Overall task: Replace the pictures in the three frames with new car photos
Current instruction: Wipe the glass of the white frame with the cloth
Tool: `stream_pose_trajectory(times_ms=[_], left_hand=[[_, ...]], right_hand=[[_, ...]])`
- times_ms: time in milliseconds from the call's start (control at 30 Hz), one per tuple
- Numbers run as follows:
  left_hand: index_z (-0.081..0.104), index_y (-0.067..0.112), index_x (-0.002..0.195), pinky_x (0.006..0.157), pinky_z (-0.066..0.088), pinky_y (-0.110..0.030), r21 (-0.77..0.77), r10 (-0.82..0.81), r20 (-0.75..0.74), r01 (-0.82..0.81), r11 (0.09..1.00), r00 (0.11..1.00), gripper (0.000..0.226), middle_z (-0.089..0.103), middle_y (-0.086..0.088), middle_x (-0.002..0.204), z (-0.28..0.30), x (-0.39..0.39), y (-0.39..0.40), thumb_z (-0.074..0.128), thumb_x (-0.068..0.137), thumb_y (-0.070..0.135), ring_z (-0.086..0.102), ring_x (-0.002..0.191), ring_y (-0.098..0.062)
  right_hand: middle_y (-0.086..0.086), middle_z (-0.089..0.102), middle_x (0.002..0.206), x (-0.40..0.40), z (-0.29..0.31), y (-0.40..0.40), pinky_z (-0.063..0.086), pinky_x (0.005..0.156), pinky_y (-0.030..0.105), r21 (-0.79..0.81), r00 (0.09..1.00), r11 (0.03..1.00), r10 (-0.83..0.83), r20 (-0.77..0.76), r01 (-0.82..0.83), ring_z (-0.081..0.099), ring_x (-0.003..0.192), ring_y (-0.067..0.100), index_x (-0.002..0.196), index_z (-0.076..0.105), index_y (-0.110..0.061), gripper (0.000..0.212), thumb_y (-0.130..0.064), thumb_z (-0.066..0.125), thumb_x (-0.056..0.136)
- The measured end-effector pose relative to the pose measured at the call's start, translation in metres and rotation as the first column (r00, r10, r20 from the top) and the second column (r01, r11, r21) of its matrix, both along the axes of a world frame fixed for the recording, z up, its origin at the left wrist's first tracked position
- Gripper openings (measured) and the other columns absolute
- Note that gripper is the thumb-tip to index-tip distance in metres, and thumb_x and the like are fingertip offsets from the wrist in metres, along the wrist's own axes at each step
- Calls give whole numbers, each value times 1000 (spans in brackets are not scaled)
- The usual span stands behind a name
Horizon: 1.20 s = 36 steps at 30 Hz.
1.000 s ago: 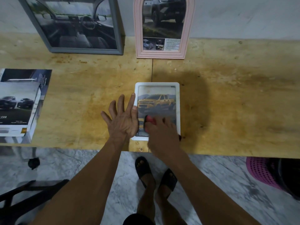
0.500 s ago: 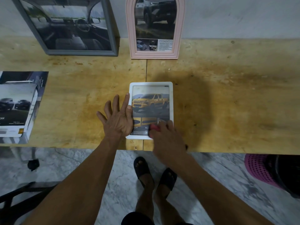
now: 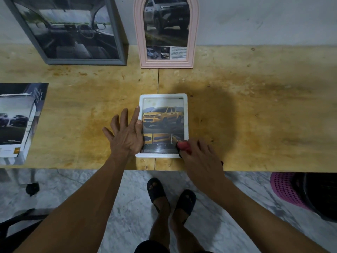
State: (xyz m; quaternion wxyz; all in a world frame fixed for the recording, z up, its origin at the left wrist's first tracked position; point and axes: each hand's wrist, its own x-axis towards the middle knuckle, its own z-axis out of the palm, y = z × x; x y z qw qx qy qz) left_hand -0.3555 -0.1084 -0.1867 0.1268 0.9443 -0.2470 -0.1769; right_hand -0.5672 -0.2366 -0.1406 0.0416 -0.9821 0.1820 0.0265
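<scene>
White frame (image 3: 186,114), yellow-truck photo (image 3: 162,117) inside, lies flat near table (image 3: 255,115) front edge. Left hand (image 3: 127,137) spread flat, steadying its left border. Right hand (image 3: 200,157) clasps red tool (image 3: 183,146) at lower-right corner. Bare board to the right. Print illegible.

A single head-worn wide-angle view looks steeply down and forward over the near edge of the desk (image 3: 255,110), close above it, taking in the floor (image 3: 91,187) below and the wall (image 3: 255,19) beyond.
</scene>
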Motion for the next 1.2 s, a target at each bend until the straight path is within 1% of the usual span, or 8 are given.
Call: stream_pose_trajectory(times_ms=[200, 367, 567, 767, 900, 1000, 1067, 1200], left_hand=[[-1, 54, 152, 112, 0, -71, 26, -22, -3, 22, 999, 1000, 51, 4, 9, 165, 0, 4, 0, 3, 101, 60, -3, 150, -28], [-2, 53, 152, 113, -1, -71, 32, -22, -19, 22, 999, 1000, 53, 3, 9, 165, -1, 5, 1, 2, 100, 61, -4, 151, -28], [-3, 52, 153, 113, -4, -71, 54, -13, -37, 15, 998, 999, 54, -1, 9, 166, 3, 4, -2, 3, 101, 61, -8, 152, -28], [2, 50, 155, 114, -6, -70, 41, 10, -59, -7, 999, 998, 54, -1, 8, 167, 6, 2, -5, 7, 102, 59, -10, 152, -27], [8, 48, 156, 113, -5, -71, 15, 32, -73, -31, 999, 997, 53, 2, 6, 167, 9, 1, -8, 12, 103, 57, -9, 152, -28], [17, 46, 155, 113, -2, -72, -15, 47, -56, -48, 999, 997, 52, 8, 3, 167, 9, 1, -9, 18, 104, 55, -5, 152, -29], [25, 42, 153, 112, 1, -73, -27, 53, -24, -53, 998, 998, 51, 14, 1, 166, 9, 1, -9, 22, 104, 54, 0, 152, -30], [38, 36, 149, 113, 6, -72, -52, 80, 18, -79, 996, 997, 48, 22, -1, 164, 5, -1, -8, 30, 104, 51, 8, 151, -31]], right_hand=[[10, 58, 113, 12, -2, -38, 43, 81, 44, 27, 982, 982, -187, -26, 188, 48, 101, 36, 95, 67, -13, 42, -16, 26, 84], [17, 43, 124, 16, 3, -87, 38, 82, 47, -16, 879, 880, -475, -36, 474, 32, 113, 38, 110, 63, -8, 25, -9, 48, 91], [10, 32, 130, 11, -9, -103, 40, 87, 48, -17, 850, 871, -484, -208, 492, 27, 117, 38, 126, 51, -21, 45, -21, 61, 81], [12, 35, 139, 21, -6, -85, 27, 95, 51, -41, 852, 851, -523, -3, 523, 31, 121, 38, 111, 58, -19, 29, -22, 54, 83], [9, 56, 115, 42, 1, -58, 39, 95, 47, 306, 846, 818, -529, 63, 488, 48, 110, 31, 105, 59, -16, 23, -31, 44, 96], [-2, 56, 79, 57, -9, -42, 42, 63, 26, 614, 788, 630, -615, 19, 477, 53, 70, 12, 84, 52, -17, 22, -34, 47, 98], [-2, 60, 83, 65, -17, -36, 35, 53, 19, 712, 732, 487, -679, -54, 505, 54, 68, 6, 93, 56, -16, 19, -33, 50, 99], [0, 63, 95, 71, -22, -32, 47, 66, 29, 742, 674, 405, -733, -85, 534, 60, 84, 16, 104, 62, -15, 18, -29, 53, 99]])
